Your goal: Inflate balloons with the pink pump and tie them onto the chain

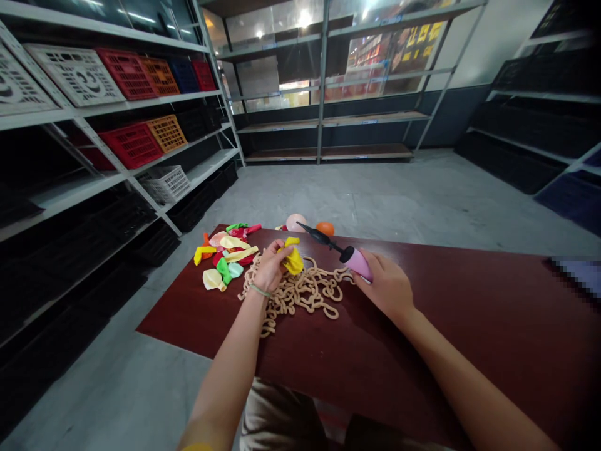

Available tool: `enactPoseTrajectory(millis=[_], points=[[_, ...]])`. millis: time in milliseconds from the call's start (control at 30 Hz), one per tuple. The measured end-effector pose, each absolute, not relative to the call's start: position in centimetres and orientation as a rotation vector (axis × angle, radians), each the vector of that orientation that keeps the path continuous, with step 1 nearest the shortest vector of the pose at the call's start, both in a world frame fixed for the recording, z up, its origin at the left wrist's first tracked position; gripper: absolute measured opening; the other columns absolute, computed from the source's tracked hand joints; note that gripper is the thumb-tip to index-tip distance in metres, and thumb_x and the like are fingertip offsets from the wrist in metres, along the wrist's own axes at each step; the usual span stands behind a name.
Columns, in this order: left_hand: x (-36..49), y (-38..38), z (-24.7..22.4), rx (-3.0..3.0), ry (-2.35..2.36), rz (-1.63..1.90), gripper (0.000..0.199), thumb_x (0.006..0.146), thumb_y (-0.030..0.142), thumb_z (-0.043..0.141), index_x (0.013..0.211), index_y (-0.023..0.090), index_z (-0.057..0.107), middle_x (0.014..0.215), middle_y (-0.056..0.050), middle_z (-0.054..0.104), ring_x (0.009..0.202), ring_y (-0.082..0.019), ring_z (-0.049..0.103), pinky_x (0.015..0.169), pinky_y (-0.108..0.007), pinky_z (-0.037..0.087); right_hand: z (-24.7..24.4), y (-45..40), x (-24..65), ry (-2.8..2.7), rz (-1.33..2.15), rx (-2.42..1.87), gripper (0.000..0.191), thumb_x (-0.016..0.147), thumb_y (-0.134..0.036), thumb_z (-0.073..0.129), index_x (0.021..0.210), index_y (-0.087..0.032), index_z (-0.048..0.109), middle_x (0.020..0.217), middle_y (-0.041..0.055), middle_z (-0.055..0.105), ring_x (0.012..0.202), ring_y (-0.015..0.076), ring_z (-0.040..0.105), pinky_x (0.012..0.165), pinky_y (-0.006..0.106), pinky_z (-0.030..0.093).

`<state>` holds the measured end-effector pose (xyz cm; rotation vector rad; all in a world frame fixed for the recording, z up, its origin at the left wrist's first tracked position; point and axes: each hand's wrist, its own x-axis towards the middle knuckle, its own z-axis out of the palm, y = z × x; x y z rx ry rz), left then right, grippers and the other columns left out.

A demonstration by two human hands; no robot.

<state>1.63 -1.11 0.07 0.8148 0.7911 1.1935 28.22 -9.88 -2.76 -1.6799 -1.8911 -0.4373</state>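
Note:
Pinched in the fingers of my left hand [271, 266] is a limp yellow balloon [294, 258]. My right hand [387, 285] wraps round the pink body of a balloon pump [359, 263], whose black nozzle points up and left toward the balloon, apart from it. Beneath both hands a tangled beige rope [310, 291] lies in loops on the dark red table [399, 351]. To the left of my left hand is a loose pile of flat balloons [239, 250] in red, green, yellow, orange and pale shades.
Beyond the table's far edge show a pale pink inflated balloon [295, 222] and an orange one [325, 228]. Metal shelves with coloured plastic crates [131, 145] stand at the left. Another shelf rack [321, 119] stands across the grey floor [357, 194]. A blurred patch lies at the table's right.

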Motion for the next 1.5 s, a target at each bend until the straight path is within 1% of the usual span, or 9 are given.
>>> enactPoseTrajectory(millis=[100, 167, 367, 600, 800, 1000, 1200, 1367, 1500], points=[[1.9, -1.2, -0.1, 0.881, 0.850, 1.226, 0.049, 0.062, 0.026, 0.083, 0.082, 0.022, 0.038, 0.070, 0.006, 0.060, 0.063, -0.012, 0.063, 0.055, -0.018, 0.046, -2.8, -9.9, 28.2, -1.883, -0.453, -1.662, 0.051, 0.089, -0.039, 0.057, 0.135, -0.018, 0.052, 0.119, 0.0106, 0.066, 0.100, 0.0279, 0.063, 0.083, 0.039, 0.049], [2.1, -1.2, -0.2, 0.923, 0.878, 1.248, 0.047, 0.064, 0.028, 0.080, 0.085, 0.023, 0.038, 0.070, 0.005, 0.060, 0.065, -0.014, 0.065, 0.054, -0.018, 0.045, -2.8, -9.9, 28.2, -1.884, -0.467, -1.650, 0.051, 0.090, -0.039, 0.056, 0.136, -0.019, 0.051, 0.120, 0.0108, 0.066, 0.099, 0.0277, 0.063, 0.083, 0.039, 0.048], [2.1, -0.9, -1.0, 1.132, 1.039, 1.291, 0.040, 0.076, 0.032, 0.071, 0.111, 0.021, 0.056, 0.087, -0.002, 0.066, 0.074, -0.015, 0.066, 0.063, -0.023, 0.050, -2.8, -10.0, 28.2, -1.883, -0.484, -1.631, 0.050, 0.091, -0.040, 0.056, 0.136, -0.019, 0.051, 0.119, 0.0104, 0.067, 0.100, 0.0272, 0.063, 0.084, 0.038, 0.048], [1.9, -0.1, -2.0, 1.272, 1.101, 1.365, 0.033, 0.085, 0.038, 0.064, 0.113, 0.021, 0.065, 0.100, -0.005, 0.067, 0.077, -0.014, 0.061, 0.067, -0.024, 0.047, -3.0, -9.9, 28.3, -1.883, -0.518, -1.612, 0.049, 0.091, -0.040, 0.057, 0.135, -0.018, 0.051, 0.118, 0.0102, 0.067, 0.099, 0.0265, 0.064, 0.084, 0.037, 0.048], [1.9, -0.1, -1.5, 1.010, 0.944, 1.399, 0.039, 0.080, 0.033, 0.071, 0.117, 0.020, 0.066, 0.108, -0.006, 0.069, 0.082, -0.013, 0.063, 0.073, -0.023, 0.048, -3.2, -9.8, 28.5, -1.884, -0.531, -1.597, 0.051, 0.090, -0.039, 0.059, 0.136, -0.018, 0.051, 0.120, 0.0100, 0.066, 0.100, 0.0263, 0.064, 0.085, 0.037, 0.048], [1.8, -0.3, -0.7, 0.783, 0.731, 1.346, 0.033, 0.073, 0.025, 0.078, 0.104, 0.016, 0.070, 0.098, -0.006, 0.072, 0.085, -0.014, 0.065, 0.079, -0.025, 0.049, -3.0, -9.8, 28.6, -1.866, -0.584, -1.547, 0.049, 0.090, -0.040, 0.059, 0.134, -0.018, 0.053, 0.120, 0.0099, 0.067, 0.098, 0.0257, 0.064, 0.085, 0.037, 0.048], [1.8, -0.4, -0.6, 0.691, 0.677, 1.383, 0.024, 0.074, 0.018, 0.076, 0.097, 0.018, 0.068, 0.097, -0.003, 0.070, 0.086, -0.012, 0.064, 0.080, -0.023, 0.048, -2.8, -9.8, 28.5, -1.942, -0.587, -1.465, 0.051, 0.091, -0.038, 0.060, 0.136, -0.017, 0.051, 0.121, 0.0111, 0.066, 0.103, 0.0254, 0.063, 0.088, 0.036, 0.047], [1.9, -1.0, 0.1, 0.738, 0.690, 1.381, 0.024, 0.078, 0.026, 0.074, 0.099, 0.018, 0.065, 0.098, -0.003, 0.069, 0.088, -0.013, 0.064, 0.080, -0.023, 0.048, -2.6, -9.9, 28.5, -1.965, -0.606, -1.435, 0.051, 0.091, -0.037, 0.060, 0.136, -0.016, 0.050, 0.121, 0.0121, 0.066, 0.102, 0.0253, 0.064, 0.087, 0.036, 0.048], [1.9, -1.0, 0.1, 0.838, 0.775, 1.409, 0.025, 0.080, 0.036, 0.072, 0.094, 0.018, 0.063, 0.086, -0.001, 0.065, 0.078, -0.011, 0.060, 0.073, -0.022, 0.047, -2.5, -10.0, 28.5, -1.974, -0.588, -1.444, 0.053, 0.092, -0.038, 0.057, 0.140, -0.019, 0.047, 0.122, 0.0120, 0.066, 0.102, 0.0261, 0.064, 0.086, 0.037, 0.048]])
